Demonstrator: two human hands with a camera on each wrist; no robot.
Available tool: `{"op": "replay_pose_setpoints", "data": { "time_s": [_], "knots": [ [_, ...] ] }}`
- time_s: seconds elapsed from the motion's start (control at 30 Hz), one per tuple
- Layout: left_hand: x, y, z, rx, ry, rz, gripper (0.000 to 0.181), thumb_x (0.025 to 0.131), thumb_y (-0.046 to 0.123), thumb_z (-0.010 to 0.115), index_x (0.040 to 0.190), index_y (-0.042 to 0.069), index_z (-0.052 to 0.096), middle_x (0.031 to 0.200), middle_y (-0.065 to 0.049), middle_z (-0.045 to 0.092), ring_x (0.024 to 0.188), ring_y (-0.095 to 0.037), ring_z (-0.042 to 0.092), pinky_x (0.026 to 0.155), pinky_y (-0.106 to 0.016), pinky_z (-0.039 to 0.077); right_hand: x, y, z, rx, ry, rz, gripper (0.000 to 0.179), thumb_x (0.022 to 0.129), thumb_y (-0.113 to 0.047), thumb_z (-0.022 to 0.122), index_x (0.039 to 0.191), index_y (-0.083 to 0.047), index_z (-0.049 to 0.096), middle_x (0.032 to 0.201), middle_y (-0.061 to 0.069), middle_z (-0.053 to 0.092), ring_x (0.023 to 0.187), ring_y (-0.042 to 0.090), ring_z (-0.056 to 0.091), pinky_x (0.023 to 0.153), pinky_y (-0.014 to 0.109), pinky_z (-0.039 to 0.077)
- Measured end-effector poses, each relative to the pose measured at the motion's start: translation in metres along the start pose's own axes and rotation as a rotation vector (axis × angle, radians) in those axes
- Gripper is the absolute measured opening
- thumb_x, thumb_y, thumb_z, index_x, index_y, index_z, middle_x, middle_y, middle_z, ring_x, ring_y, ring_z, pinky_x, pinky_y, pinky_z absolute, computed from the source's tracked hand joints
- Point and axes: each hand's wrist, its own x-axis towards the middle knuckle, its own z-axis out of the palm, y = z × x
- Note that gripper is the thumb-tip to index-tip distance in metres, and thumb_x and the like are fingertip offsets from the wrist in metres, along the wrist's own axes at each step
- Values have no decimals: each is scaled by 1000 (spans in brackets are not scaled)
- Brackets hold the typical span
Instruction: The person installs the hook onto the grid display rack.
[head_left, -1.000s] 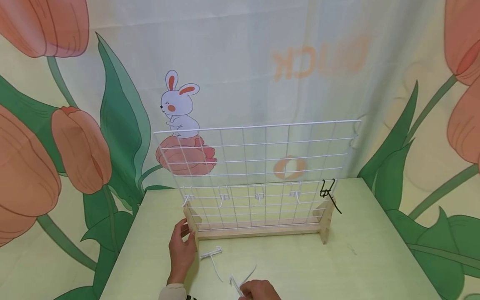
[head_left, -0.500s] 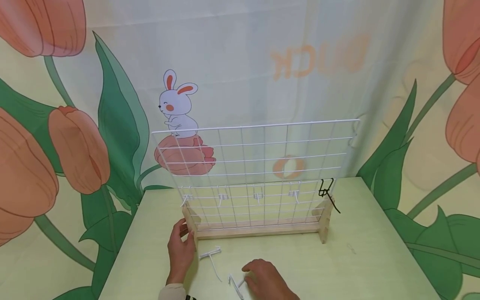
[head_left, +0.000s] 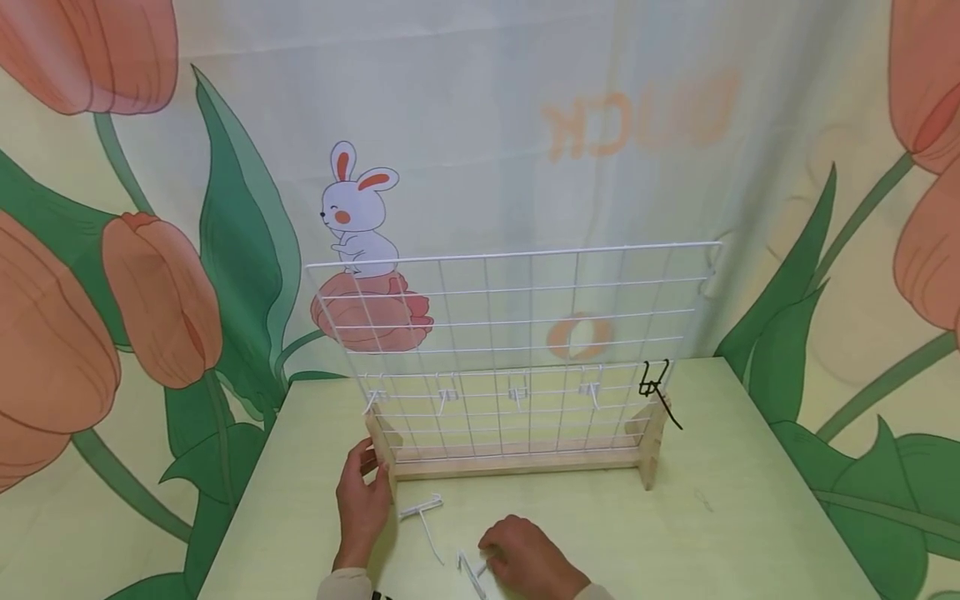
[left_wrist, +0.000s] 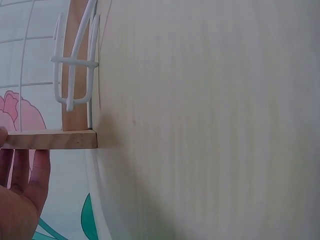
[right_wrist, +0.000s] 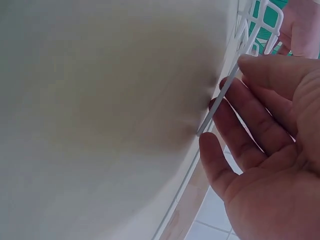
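Right hand [head_left: 531,557] partly curled, thumb and fingertips pinching the prong of a white hook [head_left: 472,575] on the table [head_left: 750,533], left hand [head_left: 363,507] gripping the wooden stand [head_left: 517,466] by its left end, second hook [head_left: 422,507] lying between the hands.

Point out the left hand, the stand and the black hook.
Left hand [head_left: 362,506]: head view, back of the hand.
Stand [head_left: 517,467]: head view, front rail.
Black hook [head_left: 651,386]: head view, wire frame.

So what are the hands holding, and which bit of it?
The left hand grips the wooden stand by its left end piece. The right hand is at the long prong of a white hook; whether it's pinched, I can't tell.
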Motion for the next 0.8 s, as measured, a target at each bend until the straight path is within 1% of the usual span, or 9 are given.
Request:
{"op": "replay_pose_setpoints", "data": {
  "time_s": [0.1, 0.23, 0.4, 0.57, 0.67, 0.8],
  "knots": [
    [0, 0, 0, -3, 3, 10, 48, 100, -1, 66, 145, 12, 55, 127, -16, 68, 121, -35, 69, 93, -52, 62, 0, 0, 0, 7, -19, 11, 15, 92, -12, 79, 106, -17, 82, 101, -11, 76, 95, 4, 65, 88, 25, 57],
    [-1, -1, 0, -3, 9, 19, 48, 100, -3, 66, 145, 11, 56, 126, -16, 69, 119, -34, 69, 91, -50, 63, 0, -2, -2, -3, -27, 2, 13, 91, -11, 80, 101, -18, 83, 96, -13, 76, 92, 2, 63, 84, 22, 56],
    [-1, -2, 0, -2, 20, 24, 49, 99, -4, 67, 144, 11, 57, 124, -15, 69, 117, -33, 69, 89, -45, 64, -1, -4, -3, -18, -32, -35, 13, 90, -11, 82, 99, -19, 84, 95, -15, 75, 89, 0, 61, 81, 19, 55],
    [0, -2, 0, -14, 16, 29, 49, 99, -4, 67, 144, 11, 57, 125, -15, 69, 117, -33, 69, 88, -40, 64, -1, -3, -4, -70, -53, -62, 9, 91, -16, 83, 98, -21, 85, 93, -16, 71, 87, -2, 57, 79, 16, 52],
    [0, -2, -1, -24, 8, 27, 49, 100, -3, 66, 145, 12, 57, 126, -15, 69, 118, -34, 69, 88, -40, 63, -1, -2, -5, -82, -81, -61, 8, 93, -18, 81, 99, -22, 85, 92, -16, 69, 87, -3, 55, 79, 16, 52],
    [0, -1, -2, -27, 1, 19, 49, 100, -4, 66, 145, 12, 56, 126, -16, 69, 119, -35, 68, 90, -45, 63, -1, -2, -8, -60, -120, -51, 6, 94, -19, 80, 97, -23, 85, 89, -17, 67, 84, -4, 54, 77, 17, 52]
  ]
}}
